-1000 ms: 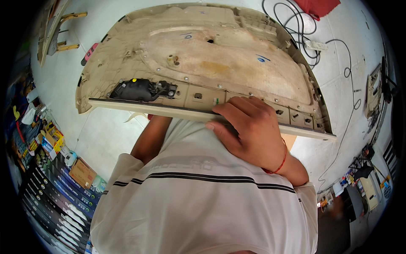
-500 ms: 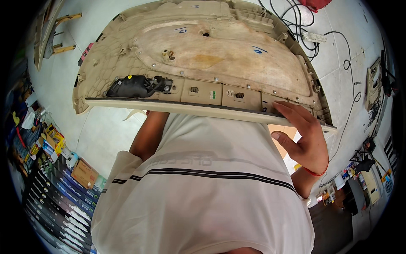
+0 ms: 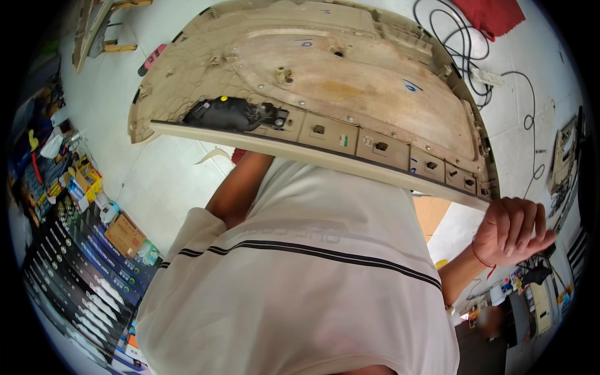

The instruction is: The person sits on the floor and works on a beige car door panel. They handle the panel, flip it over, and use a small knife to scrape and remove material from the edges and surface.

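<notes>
A beige car door trim panel point(image 3: 350, 84) lies across in front of me, its inner side facing up. Screws dot its surface, along with clips and blue handwritten marks. A black door handle unit point(image 3: 219, 114) is fixed near its left front. My left forearm point(image 3: 244, 187) passes beneath the panel's front edge, which hides the hand. Just off the panel's right front corner, my right hand point(image 3: 512, 231) is in the air, fingers loosely bent and partly apart, with nothing visible in it.
Black cable point(image 3: 465, 47) lies coiled on the pale floor beyond the panel, beside a red cloth point(image 3: 490, 15). Stacked dark boxes point(image 3: 81, 281) and a cardboard box point(image 3: 125, 235) stand at left. Another door panel point(image 3: 564, 156) leans at far right.
My right hand has come off the panel's front edge and moved right. The panel now slopes more toward its right end. The whole view has shifted, so the surroundings appear farther right.
</notes>
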Available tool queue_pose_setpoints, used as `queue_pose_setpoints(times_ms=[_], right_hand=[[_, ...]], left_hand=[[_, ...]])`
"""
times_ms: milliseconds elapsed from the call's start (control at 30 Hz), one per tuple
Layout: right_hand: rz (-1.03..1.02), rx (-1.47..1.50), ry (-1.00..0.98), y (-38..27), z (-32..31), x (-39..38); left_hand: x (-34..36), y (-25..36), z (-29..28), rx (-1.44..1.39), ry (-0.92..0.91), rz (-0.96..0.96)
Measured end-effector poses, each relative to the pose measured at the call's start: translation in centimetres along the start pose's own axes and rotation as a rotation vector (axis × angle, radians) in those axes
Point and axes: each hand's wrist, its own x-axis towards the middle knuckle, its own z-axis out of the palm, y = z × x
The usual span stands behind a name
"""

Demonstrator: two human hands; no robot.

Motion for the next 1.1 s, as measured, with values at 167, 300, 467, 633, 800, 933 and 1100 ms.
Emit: queue_pose_setpoints(times_ms=[167, 300, 467, 633, 800, 933, 1100], right_hand=[[-0.061, -0.831, -0.264, 1.8, -2.3, -2.5], [0.222, -0.583, -0.178, 6.4, -4.1, -6.6], [0.051, -0.556, -0.347, 9.7, -3.3, -4.2], [-0.297, -1.012, -0.423, 10.6, -1.4, -2.1], [-0.703, -1.290, -0.174, 6.6, -2.7, -1.3], [-0.994, -1.460, 0.384, -3.0, -6.2, -1.8], [-0.967, -1.347, 0.745, -5.5, -9.2, -4.6]], left_hand=[[-1.2, 0.5, -0.6, 0.019, 0.034, -0.024], [-0.9, 1.1, -0.5, 0.012, 0.025, -0.001], [-0.4, 1.4, -0.2, -0.019, 0.023, 0.010], [0.1, 2.0, 0.4, -0.055, 0.009, 0.043], [-0.5, -1.0, -1.0, -0.006, 0.048, -0.002], [0.7, -2.0, -1.5, 0.006, 0.027, 0.009], [1.4, -1.9, -1.8, 0.023, 0.003, 0.024]])
